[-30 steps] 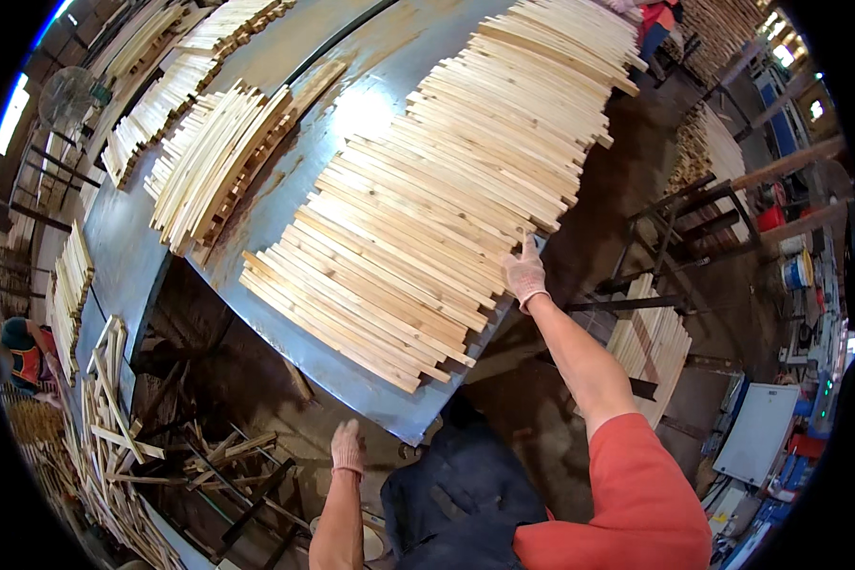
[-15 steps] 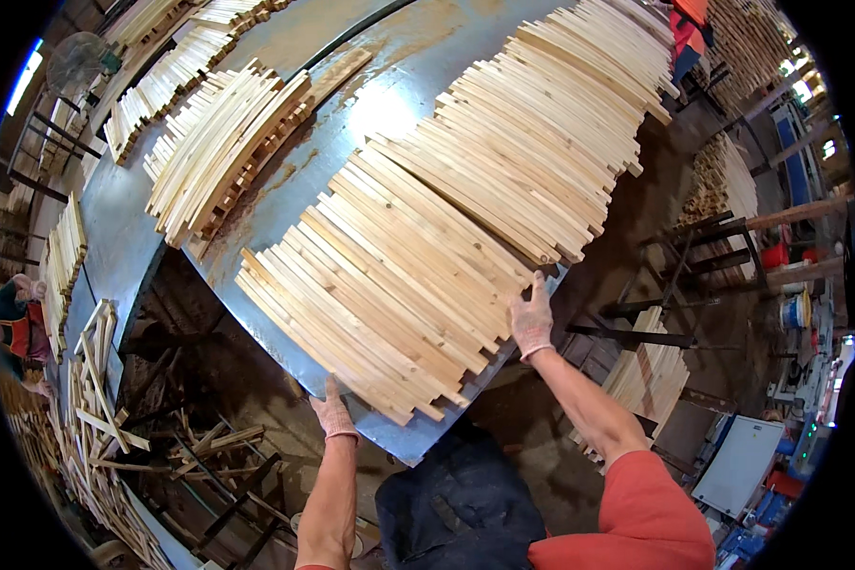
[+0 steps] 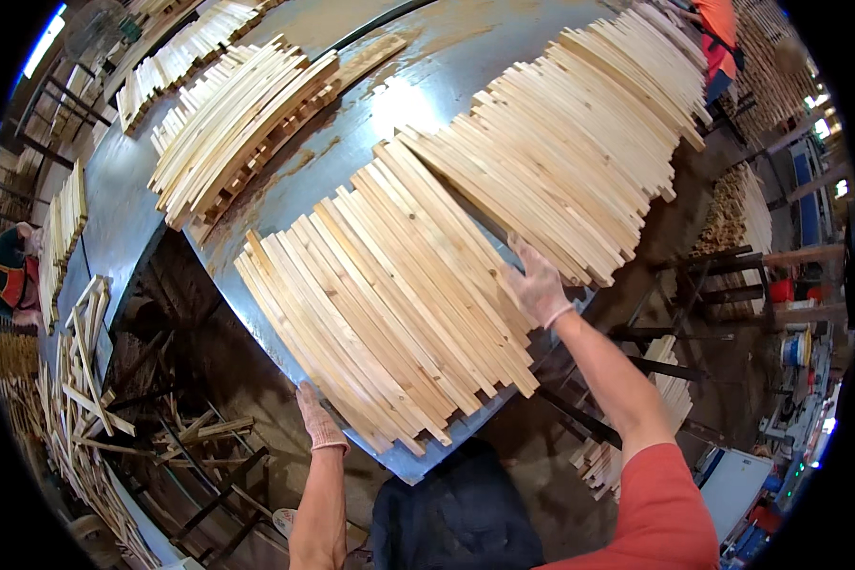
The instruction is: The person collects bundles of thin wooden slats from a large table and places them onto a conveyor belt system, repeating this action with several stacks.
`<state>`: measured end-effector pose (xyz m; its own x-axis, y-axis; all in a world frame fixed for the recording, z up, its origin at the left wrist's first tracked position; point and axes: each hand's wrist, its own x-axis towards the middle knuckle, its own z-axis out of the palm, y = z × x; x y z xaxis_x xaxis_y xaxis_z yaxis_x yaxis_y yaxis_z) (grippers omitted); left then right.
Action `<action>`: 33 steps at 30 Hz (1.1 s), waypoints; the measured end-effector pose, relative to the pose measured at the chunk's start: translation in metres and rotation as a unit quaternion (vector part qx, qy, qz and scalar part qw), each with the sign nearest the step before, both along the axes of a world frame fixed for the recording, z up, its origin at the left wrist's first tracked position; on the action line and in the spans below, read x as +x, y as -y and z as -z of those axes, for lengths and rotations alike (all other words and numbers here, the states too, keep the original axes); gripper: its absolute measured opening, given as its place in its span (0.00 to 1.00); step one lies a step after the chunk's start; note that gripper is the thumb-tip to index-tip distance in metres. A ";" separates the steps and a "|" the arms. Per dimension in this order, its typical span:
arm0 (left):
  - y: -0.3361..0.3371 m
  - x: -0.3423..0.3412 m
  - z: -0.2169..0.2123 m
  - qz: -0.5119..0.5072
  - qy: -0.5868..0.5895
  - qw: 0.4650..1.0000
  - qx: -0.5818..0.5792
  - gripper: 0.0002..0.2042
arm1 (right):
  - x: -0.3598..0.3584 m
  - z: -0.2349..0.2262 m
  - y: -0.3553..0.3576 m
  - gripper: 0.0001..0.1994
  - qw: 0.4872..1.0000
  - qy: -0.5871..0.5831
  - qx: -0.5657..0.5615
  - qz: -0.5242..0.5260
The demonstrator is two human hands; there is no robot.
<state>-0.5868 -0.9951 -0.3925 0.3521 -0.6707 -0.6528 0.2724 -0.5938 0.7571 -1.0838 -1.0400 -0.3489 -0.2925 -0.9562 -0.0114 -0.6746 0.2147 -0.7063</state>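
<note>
A batch of pale wooden strips [image 3: 389,294] lies side by side on the grey metal table [image 3: 427,467] in front of me. My left hand [image 3: 320,418], in a light glove, is at the batch's near left side by the table edge, fingers stretched out. My right hand [image 3: 541,285], also gloved, rests against the batch's right side, with its fingers extended and apart. Beyond it lies a longer row of wooden strips [image 3: 579,142]. A narrow wedge-shaped gap separates this row from the near batch. The undersides of both hands are hidden.
A stacked pile of strips [image 3: 237,123] sits at the far left of the table. Loose scrap sticks [image 3: 85,380] heap up at left. Another person [image 3: 14,275] is at far left, and a person in orange [image 3: 717,28] at far right. Metal racks [image 3: 674,366] stand right.
My right hand has slid farther up the batch's right side. The near batch has turned slightly, and the gap beside the far row is wider. My left hand stays near the table edge.
</note>
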 end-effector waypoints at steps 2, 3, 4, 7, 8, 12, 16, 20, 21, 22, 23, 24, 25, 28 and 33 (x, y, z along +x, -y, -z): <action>0.008 -0.002 -0.002 0.014 -0.016 0.998 -0.051 0.40 | 0.008 0.012 0.036 0.39 1.000 0.000 0.000 -0.007; 0.012 -0.003 0.000 0.019 -0.018 0.996 -0.088 0.39 | 0.017 0.018 0.049 0.43 0.997 -0.015 0.077 -0.003; 0.015 -0.004 0.002 0.032 -0.006 0.996 -0.078 0.40 | 0.023 0.020 0.054 0.44 0.998 -0.033 0.057 -0.014; 0.016 -0.004 0.013 0.046 0.084 0.991 -0.095 0.43 | 0.041 0.020 0.044 0.46 0.996 -0.046 0.075 -0.028; 0.012 0.001 0.014 0.046 0.058 0.994 -0.083 0.43 | 0.049 0.019 0.035 0.46 0.995 -0.022 0.089 -0.030; -0.008 0.026 0.009 0.087 -0.039 0.994 -0.049 0.39 | 0.077 0.013 -0.019 0.46 0.997 0.014 0.071 -0.028; -0.047 0.049 -0.013 0.141 -0.135 0.981 -0.013 0.30 | 0.097 0.005 -0.091 0.44 0.991 0.113 0.065 0.024; -0.085 0.062 -0.032 0.186 -0.125 0.974 0.035 0.30 | 0.109 -0.004 -0.150 0.39 0.903 0.395 0.092 0.143; -0.093 0.064 -0.036 0.206 -0.117 0.970 0.054 0.30 | 0.110 -0.006 -0.160 0.37 0.893 0.397 0.144 0.156; -0.101 0.067 -0.039 0.227 -0.100 0.966 0.074 0.31 | 0.112 -0.007 -0.168 0.36 0.887 0.396 0.178 0.158; -0.106 0.067 -0.042 0.220 -0.110 0.965 0.088 0.31 | 0.113 -0.007 -0.173 0.34 0.881 0.384 0.217 0.170; -0.110 0.068 -0.044 0.218 -0.135 0.963 0.084 0.29 | 0.113 -0.007 -0.177 0.32 0.880 0.381 0.227 0.171; -0.114 0.069 -0.047 0.219 -0.151 0.960 0.084 0.27 | 0.113 -0.007 -0.179 0.31 0.882 0.367 0.238 0.177; -0.122 0.068 -0.058 0.205 -0.184 0.959 0.069 0.24 | 0.113 -0.007 -0.182 0.28 0.875 0.387 0.233 0.175; -0.123 0.069 -0.078 0.213 -0.178 0.957 0.082 0.23 | 0.113 -0.019 -0.181 0.21 0.866 0.394 0.244 0.186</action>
